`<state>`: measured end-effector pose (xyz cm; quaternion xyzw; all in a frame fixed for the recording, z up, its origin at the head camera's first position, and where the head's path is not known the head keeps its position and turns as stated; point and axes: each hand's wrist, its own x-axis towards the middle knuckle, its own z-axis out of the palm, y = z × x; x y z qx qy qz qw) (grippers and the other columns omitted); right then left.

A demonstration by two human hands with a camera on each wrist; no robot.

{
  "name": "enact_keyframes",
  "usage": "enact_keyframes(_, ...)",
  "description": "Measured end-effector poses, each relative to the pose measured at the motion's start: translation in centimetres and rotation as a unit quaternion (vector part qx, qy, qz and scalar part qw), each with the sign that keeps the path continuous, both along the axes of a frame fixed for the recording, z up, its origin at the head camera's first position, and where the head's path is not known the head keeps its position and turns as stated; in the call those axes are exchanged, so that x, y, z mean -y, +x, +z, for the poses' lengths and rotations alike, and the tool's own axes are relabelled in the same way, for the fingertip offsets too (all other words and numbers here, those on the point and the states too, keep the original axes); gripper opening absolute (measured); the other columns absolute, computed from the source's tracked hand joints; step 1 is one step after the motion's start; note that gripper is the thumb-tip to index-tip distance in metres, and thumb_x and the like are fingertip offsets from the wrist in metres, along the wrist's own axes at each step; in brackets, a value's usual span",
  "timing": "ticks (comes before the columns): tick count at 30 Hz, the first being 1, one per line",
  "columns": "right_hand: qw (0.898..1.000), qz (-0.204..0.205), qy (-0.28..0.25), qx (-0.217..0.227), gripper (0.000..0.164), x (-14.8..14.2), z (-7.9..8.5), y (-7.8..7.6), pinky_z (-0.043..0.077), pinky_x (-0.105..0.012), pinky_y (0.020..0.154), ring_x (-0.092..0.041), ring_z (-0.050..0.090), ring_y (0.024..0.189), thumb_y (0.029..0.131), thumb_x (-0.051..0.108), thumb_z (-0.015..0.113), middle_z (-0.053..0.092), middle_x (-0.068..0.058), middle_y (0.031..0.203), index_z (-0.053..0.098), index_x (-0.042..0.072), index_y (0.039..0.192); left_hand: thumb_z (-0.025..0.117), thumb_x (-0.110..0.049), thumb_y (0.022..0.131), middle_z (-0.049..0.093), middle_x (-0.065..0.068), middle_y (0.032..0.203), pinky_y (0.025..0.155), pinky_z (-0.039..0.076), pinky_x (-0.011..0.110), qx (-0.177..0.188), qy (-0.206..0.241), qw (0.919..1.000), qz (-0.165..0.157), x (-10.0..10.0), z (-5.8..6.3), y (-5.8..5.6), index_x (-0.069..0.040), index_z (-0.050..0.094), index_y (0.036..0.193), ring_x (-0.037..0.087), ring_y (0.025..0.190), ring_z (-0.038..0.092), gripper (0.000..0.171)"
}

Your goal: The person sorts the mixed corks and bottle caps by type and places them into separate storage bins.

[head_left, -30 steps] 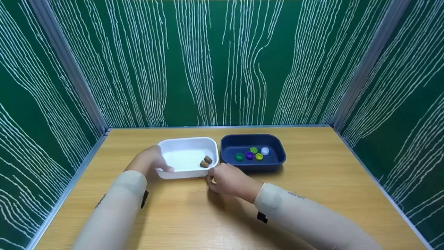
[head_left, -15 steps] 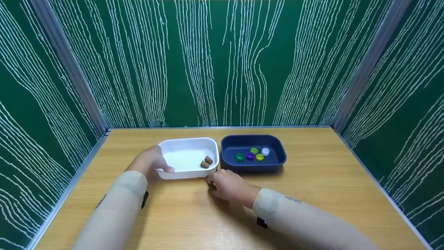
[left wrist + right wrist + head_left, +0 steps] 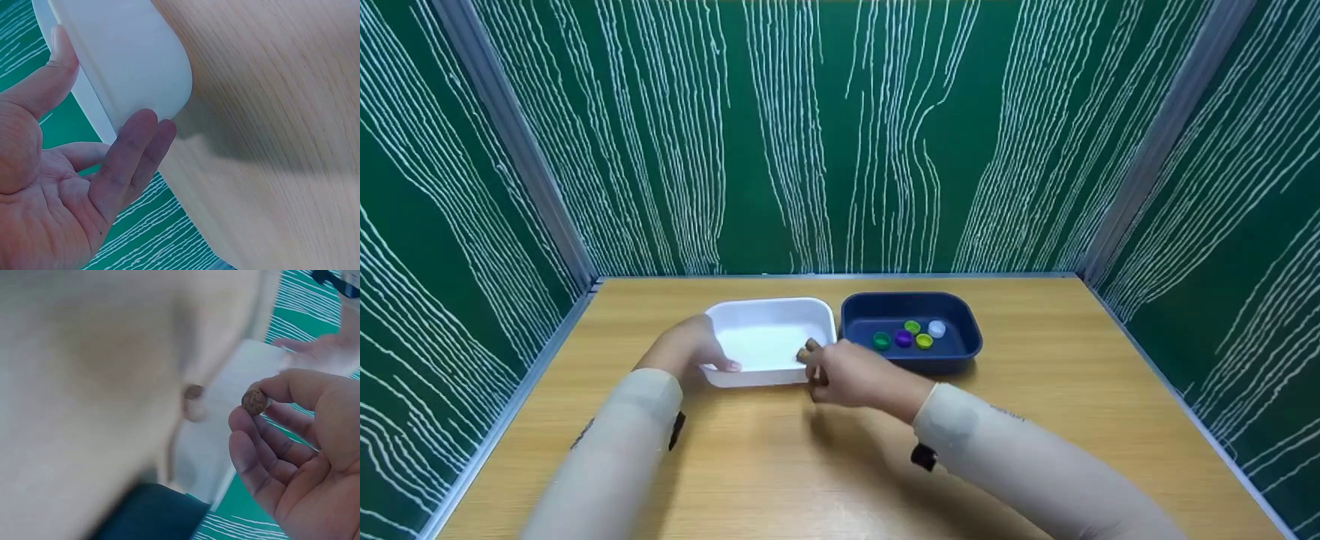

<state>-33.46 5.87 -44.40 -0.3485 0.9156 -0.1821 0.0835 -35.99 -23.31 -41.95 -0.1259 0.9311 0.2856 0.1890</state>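
Note:
My left hand [image 3: 686, 349] grips the left end of a white tray [image 3: 769, 373]. In the left wrist view its thumb lies at the tray's rim and two fingertips touch the outer wall. At the tray's front right corner, my right hand [image 3: 859, 375] pinches a small brown cork [image 3: 254, 401] between thumb and index finger, end-on in the right wrist view. Past it, a blurred brown cork-like piece [image 3: 194, 391] shows near the tray's edge. The right fingers cover the right end of the tray's floor in the head view.
Just right of the white tray stands a dark blue tray [image 3: 952, 358]. It holds several small caps, among them a green cap [image 3: 881, 341], a purple cap [image 3: 903, 338] and a white cap [image 3: 936, 328]. Green walls with white lines enclose the wooden table [image 3: 735, 465].
My right hand has risen from low by the table at the tray's front corner up to rim height, and now covers the corks seen earlier inside. The left hand stays on the tray.

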Motion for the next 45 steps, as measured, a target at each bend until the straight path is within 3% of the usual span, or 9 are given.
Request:
enact_keyframes(5,0.999,-0.038,-0.02,0.026,0.019,1.1,1.9,-1.3,0.069,-0.029,0.086,-0.012,0.075,0.09,0.101,0.011,0.085,0.084,0.001,0.107,0.086,0.016,0.119,0.1,-0.03,0.088,0.051,0.028,0.167,0.137,0.036,0.067,0.001,-0.004,1.0,-0.001,0.1,0.3,0.3,0.005,0.042,0.167,0.046,0.146,0.051,0.104)
enact_keyframes(9,0.998,-0.058,-0.016,0.028,0.015,2.6,2.2,-2.9,0.069,-0.033,0.091,-0.016,0.074,0.094,0.104,0.014,0.083,0.082,0.001,0.108,0.084,0.017,0.118,0.1,-0.031,0.089,0.052,0.029,0.166,0.137,0.036,0.067,-0.001,-0.007,1.0,-0.005,0.4,0.5,0.6,0.005,0.043,0.166,0.045,0.147,0.052,0.103)
enact_keyframes(19,0.993,-0.111,0.014,0.043,0.025,5.3,0.8,-6.5,0.069,-0.038,0.1,-0.021,0.074,0.099,0.105,0.005,0.079,0.081,-0.005,0.117,0.081,0.01,0.129,0.102,-0.031,0.086,0.055,0.026,0.164,0.137,0.035,0.066,-0.007,0.003,0.9999,-0.008,0.2,0.6,0.6,0.003,0.047,0.164,0.044,0.145,0.053,0.101)
enact_keyframes(27,0.989,-0.135,0.026,0.061,0.027,5.8,-0.2,-8.5,0.07,-0.037,0.092,-0.024,0.074,0.099,0.108,0.003,0.074,0.079,-0.005,0.115,0.08,0.012,0.133,0.101,-0.031,0.087,0.059,0.026,0.16,0.136,0.039,0.064,-0.009,-0.006,0.9999,-0.01,-0.2,0.1,0.1,0.004,0.049,0.162,0.043,0.143,0.056,0.098)
enact_keyframes(32,0.988,-0.145,0.036,0.046,0.027,5.9,-1.0,-9.2,0.069,-0.035,0.089,-0.025,0.074,0.099,0.108,0.008,0.077,0.079,-0.005,0.115,0.08,0.014,0.134,0.1,-0.028,0.088,0.057,0.024,0.162,0.136,0.038,0.065,-0.002,0.002,1.0,-0.003,-0.4,0.1,-0.1,0.002,0.047,0.164,0.042,0.144,0.054,0.097)
enact_keyframes(38,0.985,-0.164,0.04,0.037,0.032,6.3,-1.1,-9.4,0.068,-0.037,0.097,-0.026,0.073,0.102,0.108,0.011,0.078,0.079,-0.006,0.118,0.078,0.013,0.14,0.1,-0.027,0.089,0.056,0.024,0.163,0.136,0.037,0.066,0.002,0.009,0.9999,0.009,-0.4,0.4,0.2,0.0,0.047,0.165,0.043,0.146,0.053,0.097)
enact_keyframes(45,0.984,-0.174,0.037,-0.001,0.018,6.2,0.0,-8.3,0.066,-0.036,0.089,-0.025,0.074,0.091,0.108,0.016,0.078,0.077,-0.005,0.098,0.08,0.01,0.124,0.099,-0.028,0.09,0.056,0.025,0.164,0.136,0.037,0.066,0.003,0.005,1.0,0.001,0.0,0.6,0.7,0.001,0.047,0.165,0.043,0.147,0.054,0.096)
